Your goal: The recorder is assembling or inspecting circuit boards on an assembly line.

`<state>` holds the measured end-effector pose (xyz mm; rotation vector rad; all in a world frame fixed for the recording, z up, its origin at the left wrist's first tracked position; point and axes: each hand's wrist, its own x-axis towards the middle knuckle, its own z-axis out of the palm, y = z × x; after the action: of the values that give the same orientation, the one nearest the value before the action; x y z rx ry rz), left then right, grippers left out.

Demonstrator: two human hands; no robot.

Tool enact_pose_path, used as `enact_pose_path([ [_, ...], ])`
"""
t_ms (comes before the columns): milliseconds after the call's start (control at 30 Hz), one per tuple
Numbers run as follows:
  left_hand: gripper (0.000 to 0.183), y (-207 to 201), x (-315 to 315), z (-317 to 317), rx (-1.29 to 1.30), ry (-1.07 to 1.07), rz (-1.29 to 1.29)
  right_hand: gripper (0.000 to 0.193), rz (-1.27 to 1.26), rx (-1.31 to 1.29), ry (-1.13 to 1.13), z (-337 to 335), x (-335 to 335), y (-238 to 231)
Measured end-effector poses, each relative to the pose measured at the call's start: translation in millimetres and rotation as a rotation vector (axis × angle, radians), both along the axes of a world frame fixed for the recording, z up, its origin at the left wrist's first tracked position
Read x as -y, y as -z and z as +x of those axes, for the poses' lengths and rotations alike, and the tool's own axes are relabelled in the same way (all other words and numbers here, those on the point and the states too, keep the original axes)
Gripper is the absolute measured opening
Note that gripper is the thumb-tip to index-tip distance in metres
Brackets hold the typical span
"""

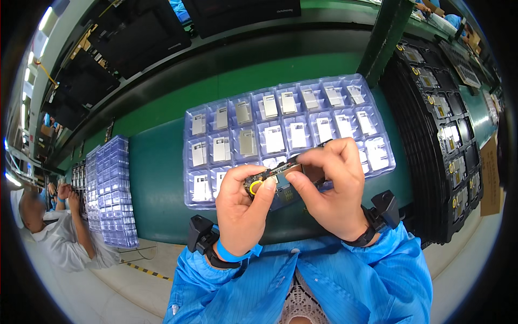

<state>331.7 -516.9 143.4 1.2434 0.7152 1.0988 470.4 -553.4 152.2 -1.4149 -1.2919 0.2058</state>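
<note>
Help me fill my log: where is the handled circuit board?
Slightly right of the head view's centre, the circuit board is held between the left hand and right hand, partly hiding the clear tray.

Pale lettering (287, 11) (small) marks two black monitors (140, 38).

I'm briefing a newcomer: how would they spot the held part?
Find the clear tray on the green bench. At its near edge, the left hand and right hand hold a dark electronic part. Unlike the pale plates, it has a yellow ring.
</note>
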Motion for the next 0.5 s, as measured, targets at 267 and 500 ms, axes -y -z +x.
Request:
enact_pose_path([
  [267, 0.022, 0, 0, 2, 0.024, -0.014, -0.030, 0.025, -0.048, 0.078, 0.077, 4, 3, 3],
  [500, 0.020, 4, -1, 4, 0.038, -0.046, -0.014, 0.020, 0.016, 0.299, 0.088, 4, 5, 4],
])
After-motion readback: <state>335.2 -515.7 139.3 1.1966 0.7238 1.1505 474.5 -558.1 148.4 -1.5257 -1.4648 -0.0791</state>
